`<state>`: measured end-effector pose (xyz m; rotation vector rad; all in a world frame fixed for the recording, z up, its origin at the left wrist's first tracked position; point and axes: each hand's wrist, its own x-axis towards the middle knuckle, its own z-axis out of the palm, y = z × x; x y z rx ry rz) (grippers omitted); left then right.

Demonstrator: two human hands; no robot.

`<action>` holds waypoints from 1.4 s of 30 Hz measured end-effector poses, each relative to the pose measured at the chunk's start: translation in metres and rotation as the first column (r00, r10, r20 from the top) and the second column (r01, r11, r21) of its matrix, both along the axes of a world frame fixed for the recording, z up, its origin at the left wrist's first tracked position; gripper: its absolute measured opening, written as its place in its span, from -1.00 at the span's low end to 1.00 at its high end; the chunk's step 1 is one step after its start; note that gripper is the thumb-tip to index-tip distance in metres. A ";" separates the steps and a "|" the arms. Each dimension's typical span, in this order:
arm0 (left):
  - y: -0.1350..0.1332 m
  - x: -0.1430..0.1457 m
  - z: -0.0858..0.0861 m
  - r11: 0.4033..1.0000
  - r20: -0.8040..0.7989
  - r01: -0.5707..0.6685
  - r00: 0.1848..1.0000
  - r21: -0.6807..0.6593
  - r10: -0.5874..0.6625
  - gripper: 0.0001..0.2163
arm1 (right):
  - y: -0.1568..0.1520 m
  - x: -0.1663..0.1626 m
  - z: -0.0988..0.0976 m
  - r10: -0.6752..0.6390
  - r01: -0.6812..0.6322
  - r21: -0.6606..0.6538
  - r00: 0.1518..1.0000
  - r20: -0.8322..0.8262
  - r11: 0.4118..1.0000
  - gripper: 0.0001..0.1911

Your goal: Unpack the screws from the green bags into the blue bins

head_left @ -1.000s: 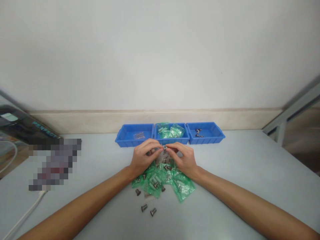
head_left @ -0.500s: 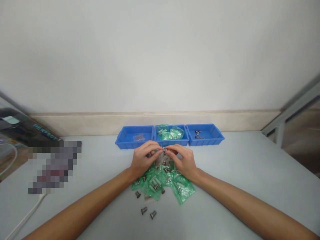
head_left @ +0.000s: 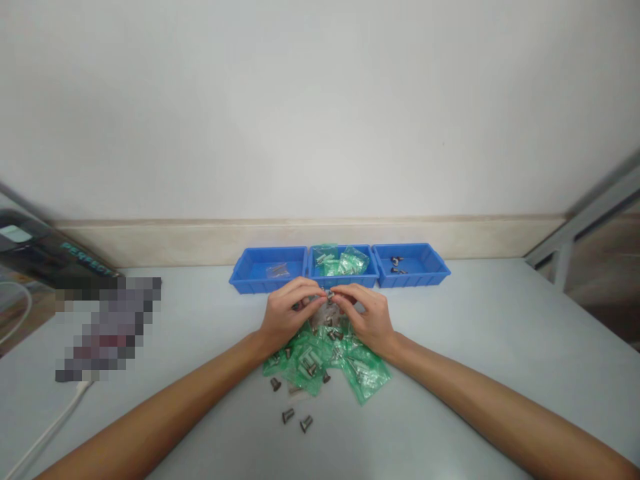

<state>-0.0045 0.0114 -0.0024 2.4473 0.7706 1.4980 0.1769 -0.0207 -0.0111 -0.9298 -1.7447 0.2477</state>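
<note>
One slip from a mix-up

Toward the table's (head_left: 350,447) near edge lie loose screws (head_left: 307,423); a brushing forearm could roll one off; beyond, green bags (head_left: 367,383) overlap, screws strewn on them; one could vanish in a fold; past these, left hand (head_left: 287,313) and right hand (head_left: 369,317) come together, fingertips pinching a small metal piece (head_left: 330,295); a weak pinch could drop it; near the far edge, three blue trays (head_left: 250,270) risk a knuckle's nudge.
</note>
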 end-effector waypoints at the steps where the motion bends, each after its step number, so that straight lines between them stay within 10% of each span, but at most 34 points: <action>1: 0.000 0.000 0.000 1.000 -0.002 -0.002 1.000 0.003 0.002 -0.89 | 0.000 0.000 0.000 0.002 -0.002 -0.001 1.000 0.002 1.000 -0.84; 42: -0.001 0.000 0.000 1.000 -0.007 -0.018 1.000 0.011 0.018 -0.89 | 0.000 0.000 0.001 -0.001 0.001 -0.001 1.000 -0.005 1.000 -0.83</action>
